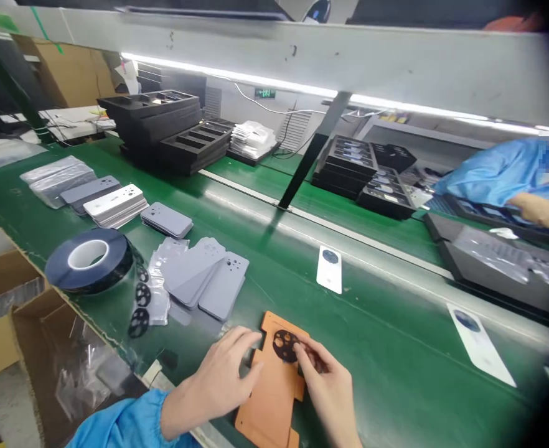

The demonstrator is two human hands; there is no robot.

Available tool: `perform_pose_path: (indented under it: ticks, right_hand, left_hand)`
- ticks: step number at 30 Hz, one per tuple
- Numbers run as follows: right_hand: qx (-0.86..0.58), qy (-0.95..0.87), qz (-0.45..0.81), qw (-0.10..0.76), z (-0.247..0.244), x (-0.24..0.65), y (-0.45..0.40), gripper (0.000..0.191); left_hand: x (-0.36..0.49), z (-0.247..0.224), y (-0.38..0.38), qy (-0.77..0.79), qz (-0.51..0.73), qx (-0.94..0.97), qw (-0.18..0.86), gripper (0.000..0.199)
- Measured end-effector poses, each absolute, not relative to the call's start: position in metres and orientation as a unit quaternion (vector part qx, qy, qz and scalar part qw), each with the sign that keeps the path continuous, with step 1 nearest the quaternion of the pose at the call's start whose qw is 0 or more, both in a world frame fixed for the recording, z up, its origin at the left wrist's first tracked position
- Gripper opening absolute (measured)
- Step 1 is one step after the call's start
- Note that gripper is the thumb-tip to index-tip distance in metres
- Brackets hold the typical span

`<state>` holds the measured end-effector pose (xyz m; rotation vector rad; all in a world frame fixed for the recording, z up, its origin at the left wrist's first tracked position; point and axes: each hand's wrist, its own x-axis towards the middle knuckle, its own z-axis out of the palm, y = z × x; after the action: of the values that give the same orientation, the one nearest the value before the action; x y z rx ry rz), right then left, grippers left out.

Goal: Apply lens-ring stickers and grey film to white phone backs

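Note:
In front of me on the green bench lies an orange plate (pixel 271 398) with notched edges. A black round sticker with several holes (pixel 284 346) is over its upper part; I cannot tell whether it lies flat or is slightly raised. The fingertips of my right hand (pixel 328 379) are closed at the sticker's right edge. My left hand (pixel 223 373) is over the plate's left edge, thumb and fingers apart, with nothing in it. Grey phone back covers (pixel 193 274) lie fanned out beyond my left hand, beside a strip of similar black stickers (pixel 139 323).
A large tape roll (pixel 62 264) stands on the left, near stacked covers (pixel 116 205). White covers (pixel 329 274) lie on the shiny strip at right. Black trays (pixel 157 124) are piled behind. Across the bench, a co-worker's hand (pixel 543 208) is near trays. Cardboard boxes (pixel 45 336) sit below left.

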<state>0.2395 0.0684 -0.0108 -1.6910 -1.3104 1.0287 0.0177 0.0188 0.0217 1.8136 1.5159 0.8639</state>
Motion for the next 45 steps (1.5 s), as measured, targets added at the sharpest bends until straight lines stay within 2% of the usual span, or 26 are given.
perform_pose_path:
  ticks: [9,15,18,30,37,45]
  right_hand:
    - [-0.659,-0.593,0.313,0.341,-0.019,0.238,0.068,0.04]
    - [-0.652,-0.617,0.29,0.331,-0.02,0.239,0.066,0.034]
    - [-0.643,-0.627,0.285,0.336,-0.016,0.236,0.066,0.03]
    - [-0.609,-0.696,0.233,0.302,-0.013,0.237,0.064,0.028]
    - [-0.607,-0.693,0.273,0.275,-0.009,0.243,0.064,0.031]
    - [-0.601,-0.643,0.358,0.313,-0.01,0.252,0.073,0.034]
  left_hand:
    - [0.03,0.002,0.026,0.545,0.28,0.741,0.275,0.044]
    - [0.034,0.001,0.03,0.52,0.198,0.795,0.242,0.062]
    - [0.035,0.001,0.031,0.526,0.166,0.802,0.228,0.062]
    - [0.035,0.008,0.035,0.524,0.183,0.795,0.244,0.061]
    - [0.034,0.004,0.032,0.527,0.177,0.799,0.229,0.064]
    - [0.028,0.002,0.028,0.521,0.189,0.812,0.184,0.058]
